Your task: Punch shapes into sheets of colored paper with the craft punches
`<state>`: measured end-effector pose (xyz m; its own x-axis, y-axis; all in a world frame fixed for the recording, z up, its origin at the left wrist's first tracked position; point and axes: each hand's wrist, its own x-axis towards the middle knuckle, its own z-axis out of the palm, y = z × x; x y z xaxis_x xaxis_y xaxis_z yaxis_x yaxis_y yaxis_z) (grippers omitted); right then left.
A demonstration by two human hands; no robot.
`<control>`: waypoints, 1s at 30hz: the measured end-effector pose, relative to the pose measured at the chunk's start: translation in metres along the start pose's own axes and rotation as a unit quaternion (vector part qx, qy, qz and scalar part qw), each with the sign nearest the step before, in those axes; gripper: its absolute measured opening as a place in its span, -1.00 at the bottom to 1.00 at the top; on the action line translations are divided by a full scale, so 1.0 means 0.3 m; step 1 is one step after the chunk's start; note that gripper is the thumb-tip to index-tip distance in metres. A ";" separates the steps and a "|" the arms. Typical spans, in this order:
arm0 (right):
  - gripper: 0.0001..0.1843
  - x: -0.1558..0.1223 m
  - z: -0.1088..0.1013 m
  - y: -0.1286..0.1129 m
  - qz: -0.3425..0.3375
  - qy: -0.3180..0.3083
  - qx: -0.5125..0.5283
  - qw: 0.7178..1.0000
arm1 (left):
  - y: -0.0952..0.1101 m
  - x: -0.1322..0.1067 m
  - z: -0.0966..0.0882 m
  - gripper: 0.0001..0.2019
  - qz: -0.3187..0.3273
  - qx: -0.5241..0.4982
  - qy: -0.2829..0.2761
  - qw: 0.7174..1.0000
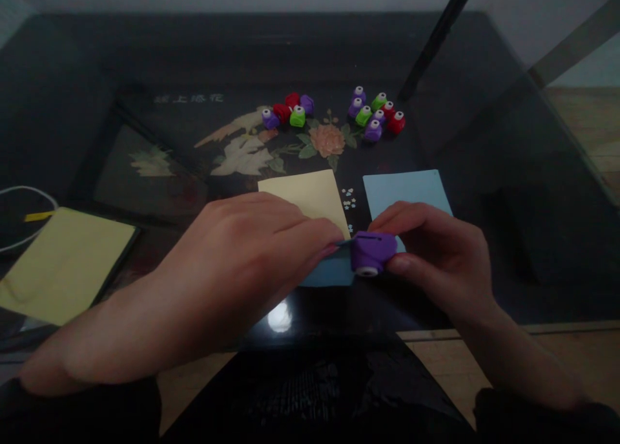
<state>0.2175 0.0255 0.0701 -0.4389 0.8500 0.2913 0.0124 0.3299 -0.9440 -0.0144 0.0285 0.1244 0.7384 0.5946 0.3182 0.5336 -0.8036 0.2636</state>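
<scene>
My right hand (436, 250) grips a purple craft punch (372, 247) between thumb and fingers, its slot facing up and its white button toward me. From the left, my left hand (261, 250) pinches a sheet of blue paper (332, 271), whose edge meets the punch's side. How far the paper reaches into the punch I cannot tell. Beneath the hands lie a cream sheet (305, 192) and another light blue sheet (407, 192), the latter partly covered by my right hand. Tiny punched paper shapes (348, 201) are scattered between these two sheets.
Two clusters of purple, red and green punches stand farther back, one near the middle (297, 116) and one to its right (372, 130). A yellow pad (68, 263) and a white cable (29, 189) lie at left. A black pole (436, 40) rises at the back right of the dark glossy table (484, 140).
</scene>
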 end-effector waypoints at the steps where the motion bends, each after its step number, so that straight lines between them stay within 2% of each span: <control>1: -0.86 0.001 0.001 0.001 0.009 -0.002 0.000 1.000 | 0.001 0.003 -0.002 -0.84 0.003 0.010 0.000 1.000; 6: -0.83 0.007 0.006 0.016 0.093 0.041 0.044 0.994 | 0.023 0.019 -0.007 -0.67 0.025 0.027 0.000 0.999; 9: -0.79 0.009 0.013 0.028 0.133 0.057 0.104 0.984 | 0.030 0.027 0.012 -0.74 0.025 0.014 0.024 0.999; 13: -0.77 0.007 0.029 0.039 0.156 0.069 0.160 0.972 | 0.018 0.035 0.064 -0.85 0.044 0.038 0.105 0.993; 15: -0.76 0.005 0.036 0.042 0.164 0.072 0.173 0.969 | 0.011 0.038 0.087 -0.88 0.053 0.047 0.125 0.990; 22: -0.77 0.001 0.035 0.052 0.139 0.072 0.162 0.974 | 0.000 0.042 0.113 -0.85 0.056 0.035 0.137 0.988; 26: -0.77 0.008 0.020 0.058 0.115 0.083 0.099 0.985 | -0.016 0.050 0.117 -0.86 0.008 -0.010 0.128 0.992; 30: -0.66 0.019 0.021 0.055 0.066 0.003 -0.005 0.998 | -0.027 0.054 0.117 -0.87 -0.028 -0.020 0.136 0.990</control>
<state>0.2094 0.0332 0.0553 -0.4276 0.8887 0.1657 0.0787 0.2192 -0.9725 0.0076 0.0439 0.0956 0.5658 0.6278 0.5345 0.5504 -0.7703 0.3220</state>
